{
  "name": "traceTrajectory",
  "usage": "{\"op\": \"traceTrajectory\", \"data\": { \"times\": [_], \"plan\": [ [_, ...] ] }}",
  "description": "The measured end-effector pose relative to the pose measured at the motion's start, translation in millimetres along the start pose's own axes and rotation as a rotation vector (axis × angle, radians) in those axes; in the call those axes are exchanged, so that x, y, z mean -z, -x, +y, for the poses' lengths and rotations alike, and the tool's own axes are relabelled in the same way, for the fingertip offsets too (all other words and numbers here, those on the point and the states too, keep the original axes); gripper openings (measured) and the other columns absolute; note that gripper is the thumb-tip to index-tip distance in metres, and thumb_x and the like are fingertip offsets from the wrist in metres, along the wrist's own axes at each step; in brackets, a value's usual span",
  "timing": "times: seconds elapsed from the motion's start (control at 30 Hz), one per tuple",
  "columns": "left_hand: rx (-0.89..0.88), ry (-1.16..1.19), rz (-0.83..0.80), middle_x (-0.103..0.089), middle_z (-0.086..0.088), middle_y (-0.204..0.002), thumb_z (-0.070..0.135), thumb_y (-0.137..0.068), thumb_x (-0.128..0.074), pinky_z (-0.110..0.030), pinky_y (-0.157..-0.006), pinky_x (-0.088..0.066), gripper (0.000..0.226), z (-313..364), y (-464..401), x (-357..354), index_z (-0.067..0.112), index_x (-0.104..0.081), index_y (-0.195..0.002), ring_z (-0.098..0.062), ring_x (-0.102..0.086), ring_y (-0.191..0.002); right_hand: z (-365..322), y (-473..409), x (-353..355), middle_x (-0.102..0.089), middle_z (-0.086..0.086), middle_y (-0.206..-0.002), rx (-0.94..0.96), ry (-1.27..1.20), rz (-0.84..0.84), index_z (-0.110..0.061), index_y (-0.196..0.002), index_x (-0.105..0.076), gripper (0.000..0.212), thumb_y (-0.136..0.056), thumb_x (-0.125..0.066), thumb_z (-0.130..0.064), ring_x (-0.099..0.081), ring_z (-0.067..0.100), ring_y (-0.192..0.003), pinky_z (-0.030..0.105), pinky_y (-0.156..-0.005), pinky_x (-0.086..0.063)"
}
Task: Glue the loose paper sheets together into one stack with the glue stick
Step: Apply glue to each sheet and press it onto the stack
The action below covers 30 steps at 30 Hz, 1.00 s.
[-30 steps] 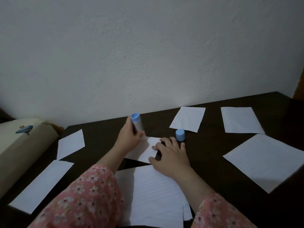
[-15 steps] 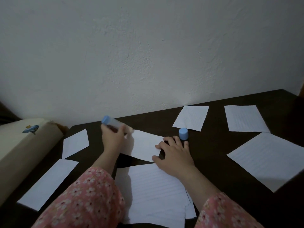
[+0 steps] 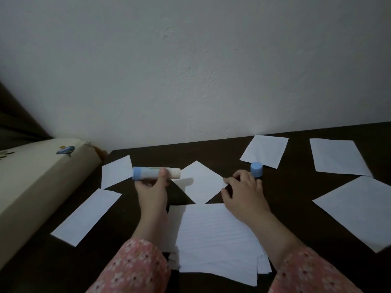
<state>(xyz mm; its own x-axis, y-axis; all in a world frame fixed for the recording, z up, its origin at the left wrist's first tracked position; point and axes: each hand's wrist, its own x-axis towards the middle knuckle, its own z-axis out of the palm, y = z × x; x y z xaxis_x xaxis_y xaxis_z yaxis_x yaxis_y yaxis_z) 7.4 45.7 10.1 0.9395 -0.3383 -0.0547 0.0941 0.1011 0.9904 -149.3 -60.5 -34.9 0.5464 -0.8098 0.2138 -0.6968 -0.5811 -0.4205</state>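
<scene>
While the head camera looks down over a dark tabletop (image 3: 296, 197) set against a pale wall (image 3: 190, 70), the left hand (image 3: 151, 192) grips a glue stick (image 3: 156, 173), fingers (image 3: 162, 173) and thumb curled round its middle. The stick lies level, its blue base to the left and its uncapped pale tip to the right, raised above the tabletop just left of a small sheet (image 3: 200, 182). That small sheet lies turned like a diamond in the middle of the tabletop, its near corner touching the far edge of a stack of lined sheets (image 3: 213, 240) that sits nearest the person, between the two forearms. The right hand (image 3: 243, 193) rests on the tabletop at the small sheet's right corner, fingers bent and pressing there; whether they pinch the corner I cannot tell. A blue cap (image 3: 256, 169) stands upright just beyond that hand. Loose sheets lie spread around: two on the left, one far (image 3: 116, 173) and one near (image 3: 86, 216), a square sheet (image 3: 265, 151) behind the cap, another sheet (image 3: 338, 157) at far right, and a large sheet (image 3: 357, 210) at near right. Both arms wear pink flowered sleeves (image 3: 135, 269). A cream box (image 3: 38, 178) with a blue sticker borders the tabletop's left side.
</scene>
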Motion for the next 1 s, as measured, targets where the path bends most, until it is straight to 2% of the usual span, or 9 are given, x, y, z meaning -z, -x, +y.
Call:
{"op": "traceTrajectory", "data": {
  "times": [0.13,0.23,0.3,0.5,0.6,0.7,0.8,0.9,1.0],
  "plan": [
    [-0.046,-0.099,-0.124,-0.054,0.0,-0.125,0.026,-0.085,-0.069,-0.037,-0.102,-0.042,0.06,0,4,-5,0.019,-0.039,-0.136,-0.018,-0.053,-0.117,-2,-1,2,-0.04,-0.01,-0.12,0.005,-0.06,0.019,-0.034,-0.103,-0.057,0.022,-0.089,-0.054,-0.051,-0.035,0.011,-0.122,0.038,-0.109,-0.022],
    [-0.105,-0.182,-0.226,-0.052,0.01,-0.109,0.027,-0.085,-0.068,-0.027,-0.085,-0.041,0.054,1,13,-12,0.022,-0.041,-0.132,-0.005,-0.052,-0.096,-3,0,3,-0.034,-0.01,-0.141,0.028,-0.044,-0.05,-0.041,-0.122,-0.052,0.031,-0.093,-0.048,-0.05,-0.024,0.014,-0.137,0.048,-0.114,-0.014],
    [-0.125,-0.231,-0.296,-0.051,0.011,-0.11,0.028,-0.086,-0.067,-0.027,-0.084,-0.04,0.053,0,18,-15,0.023,-0.04,-0.131,-0.005,-0.05,-0.098,-3,-1,4,-0.024,-0.01,-0.152,0.026,-0.006,-0.116,-0.044,-0.134,-0.045,0.039,-0.096,-0.042,-0.049,-0.012,0.016,-0.144,0.051,-0.115,-0.006],
    [-0.172,-0.394,-0.403,-0.05,0.003,-0.125,0.03,-0.089,-0.063,-0.027,-0.086,-0.042,0.055,-5,25,-20,0.021,-0.033,-0.135,-0.013,-0.049,-0.114,-3,0,4,-0.04,-0.009,-0.138,-0.006,-0.021,-0.039,-0.034,-0.118,-0.058,0.038,-0.09,-0.049,-0.057,-0.027,0.013,-0.135,0.043,-0.112,-0.018],
    [-0.179,-0.421,-0.426,-0.048,0.001,-0.131,0.028,-0.091,-0.062,-0.027,-0.087,-0.041,0.058,-5,27,-22,0.02,-0.03,-0.138,-0.016,-0.047,-0.122,-4,0,6,-0.04,-0.013,-0.142,0.019,-0.078,-0.036,-0.031,-0.109,-0.061,0.025,-0.098,-0.043,-0.043,-0.025,0.01,-0.137,0.048,-0.112,-0.015],
    [-0.234,-0.465,-0.461,-0.048,0.01,-0.116,0.027,-0.091,-0.062,-0.025,-0.082,-0.041,0.048,-6,27,-22,0.025,-0.034,-0.129,-0.008,-0.048,-0.109,-3,2,7,-0.043,-0.019,-0.142,0.03,-0.132,-0.079,-0.033,-0.112,-0.058,0.021,-0.098,-0.044,-0.029,-0.02,0.011,-0.143,0.054,-0.114,-0.005],
    [-0.342,-0.563,-0.513,-0.053,0.012,-0.104,0.028,-0.089,-0.065,-0.019,-0.075,-0.042,0.037,-8,27,-23,0.032,-0.037,-0.112,-0.006,-0.055,-0.097,-3,2,9,-0.045,-0.021,-0.14,0.034,-0.125,-0.108,-0.034,-0.113,-0.057,0.02,-0.096,-0.048,-0.035,-0.019,0.012,-0.144,0.056,-0.114,-0.002],
    [-0.414,-0.638,-0.593,-0.054,0.015,-0.1,0.027,-0.088,-0.065,-0.015,-0.065,-0.04,0.037,-8,30,-25,0.034,-0.038,-0.112,-0.003,-0.056,-0.089,-3,2,9,-0.044,-0.021,-0.139,0.034,-0.109,-0.119,-0.035,-0.112,-0.057,0.02,-0.094,-0.049,-0.039,-0.018,0.012,-0.144,0.056,-0.114,-0.003],
    [-0.46,-0.686,-0.613,-0.054,0.015,-0.099,0.027,-0.088,-0.065,-0.015,-0.064,-0.038,0.038,-10,32,-26,0.034,-0.039,-0.114,-0.003,-0.056,-0.085,-4,2,9,-0.044,-0.02,-0.14,0.034,-0.102,-0.123,-0.034,-0.112,-0.056,0.021,-0.095,-0.047,-0.041,-0.019,0.013,-0.143,0.056,-0.114,-0.004]
  ]
}}
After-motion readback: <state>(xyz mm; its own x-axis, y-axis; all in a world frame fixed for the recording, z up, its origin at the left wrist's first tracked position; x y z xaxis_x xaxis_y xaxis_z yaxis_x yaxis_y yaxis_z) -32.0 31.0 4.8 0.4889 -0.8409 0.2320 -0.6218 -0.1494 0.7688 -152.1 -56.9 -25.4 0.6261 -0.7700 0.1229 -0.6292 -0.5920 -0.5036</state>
